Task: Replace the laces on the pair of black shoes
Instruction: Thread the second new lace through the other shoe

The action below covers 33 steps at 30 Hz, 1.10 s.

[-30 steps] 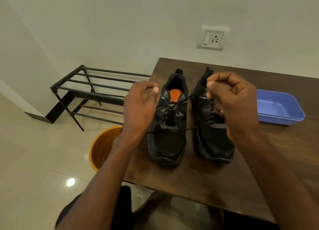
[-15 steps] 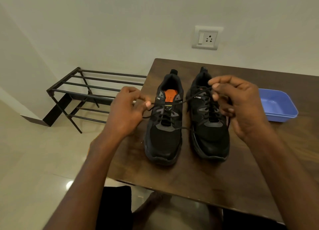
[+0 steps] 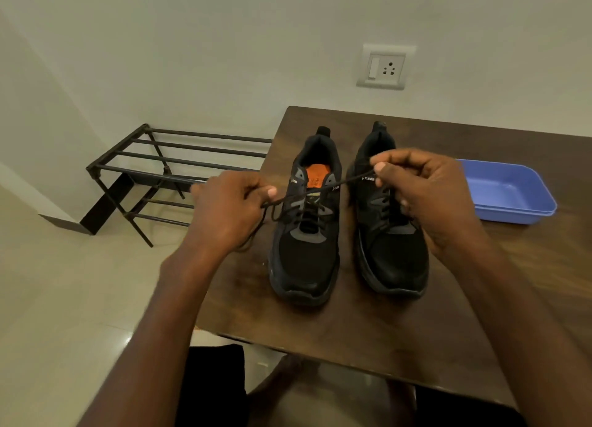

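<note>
Head view: two black shoes stand side by side at the centre of the frame on a dark wooden table (image 3: pixel 368 330), toes toward the bottom edge. The left shoe (image 3: pixel 304 253) shows an orange insole inside its opening; the right shoe (image 3: pixel 392 250) stands just beside it, partly covered by a hand. A black lace (image 3: pixel 349 181) runs taut across the top of the left shoe, from left of centre up toward right of centre. The left hand (image 3: pixel 224 212), left of the shoes, pinches one end of that lace between thumb and curled fingers, with a slack length hanging below the hand. The right hand (image 3: pixel 429 192), over the right shoe, pinches the other end between thumb and forefinger, its remaining fingers curled. At the right edge of the table sits a blue plastic tray (image 3: pixel 509 192), apart from the shoes. In the left middle of the frame a black metal rack (image 3: pixel 166 167) stands on the pale floor against the wall. A wall socket (image 3: pixel 384 67) sits in the upper centre.
</note>
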{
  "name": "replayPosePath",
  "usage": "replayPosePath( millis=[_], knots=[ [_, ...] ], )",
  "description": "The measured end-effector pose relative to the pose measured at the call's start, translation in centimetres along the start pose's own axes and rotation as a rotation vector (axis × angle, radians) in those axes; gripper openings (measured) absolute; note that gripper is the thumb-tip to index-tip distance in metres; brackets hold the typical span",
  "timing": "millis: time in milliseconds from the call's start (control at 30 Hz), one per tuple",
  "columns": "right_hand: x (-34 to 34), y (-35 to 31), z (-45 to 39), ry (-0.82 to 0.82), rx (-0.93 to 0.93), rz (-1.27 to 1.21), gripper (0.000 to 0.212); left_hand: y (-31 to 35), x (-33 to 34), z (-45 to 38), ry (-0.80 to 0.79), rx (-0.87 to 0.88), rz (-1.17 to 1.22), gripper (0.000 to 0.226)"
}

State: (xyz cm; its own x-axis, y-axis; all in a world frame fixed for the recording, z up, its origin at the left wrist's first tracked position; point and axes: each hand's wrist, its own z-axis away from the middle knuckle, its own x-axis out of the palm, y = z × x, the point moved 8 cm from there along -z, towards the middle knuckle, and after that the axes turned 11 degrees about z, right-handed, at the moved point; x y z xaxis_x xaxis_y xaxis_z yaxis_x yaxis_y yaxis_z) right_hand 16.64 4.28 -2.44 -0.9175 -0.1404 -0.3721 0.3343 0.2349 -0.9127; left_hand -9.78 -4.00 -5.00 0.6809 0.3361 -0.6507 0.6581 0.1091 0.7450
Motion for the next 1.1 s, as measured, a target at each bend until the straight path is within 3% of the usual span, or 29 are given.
replayPosePath(
  millis=[133,200,267,333,467,533,600,667,733,800,900,1100],
  knots=[
    [1.8,-0.5,0.3,-0.102,-0.074,0.101,0.013,2.2,0.4,1.0,0.149,0.064,0.008,0.025],
    [3.9,-1.7,0.8,-0.201,-0.151,0.129,0.013,4.2,2.0,1.3,0.034,0.115,0.223,0.039],
    [5.1,-2.6,1.2,-0.237,-0.196,0.084,0.012,5.0,3.6,1.3,-0.119,0.134,0.337,0.03],
    [4.9,-2.4,1.0,-0.206,-0.16,0.043,0.011,4.6,3.7,1.3,-0.152,0.114,0.308,0.013],
    [2.5,-0.4,0.1,-0.025,-0.032,0.082,0.016,1.8,1.3,0.6,0.021,-0.01,0.018,0.022],
    [1.7,0.3,-0.1,0.036,0.001,0.108,0.02,1.3,1.0,0.5,0.01,-0.031,-0.058,0.02],
    [2.4,0.1,0.0,-0.037,-0.022,0.138,0.025,2.3,1.7,0.5,-0.024,0.014,0.041,0.011],
    [4.1,-0.8,0.4,-0.159,-0.101,0.189,0.026,3.6,2.7,0.8,-0.059,0.081,0.209,0.032],
    [5.3,-1.9,0.9,-0.208,-0.187,0.189,0.021,4.5,3.3,0.9,-0.092,0.111,0.319,0.026],
    [5.0,-1.8,0.8,-0.103,-0.179,0.161,0.018,3.7,3.5,0.8,-0.092,0.074,0.33,0.011],
    [4.1,-0.5,0.4,0.06,-0.092,0.175,0.019,2.5,3.2,0.7,-0.048,0.02,0.321,0.008],
    [6.6,-1.7,0.9,-0.004,-0.23,0.177,0.023,3.8,3.8,0.7,-0.05,0.089,0.434,0.013]
  ],
)
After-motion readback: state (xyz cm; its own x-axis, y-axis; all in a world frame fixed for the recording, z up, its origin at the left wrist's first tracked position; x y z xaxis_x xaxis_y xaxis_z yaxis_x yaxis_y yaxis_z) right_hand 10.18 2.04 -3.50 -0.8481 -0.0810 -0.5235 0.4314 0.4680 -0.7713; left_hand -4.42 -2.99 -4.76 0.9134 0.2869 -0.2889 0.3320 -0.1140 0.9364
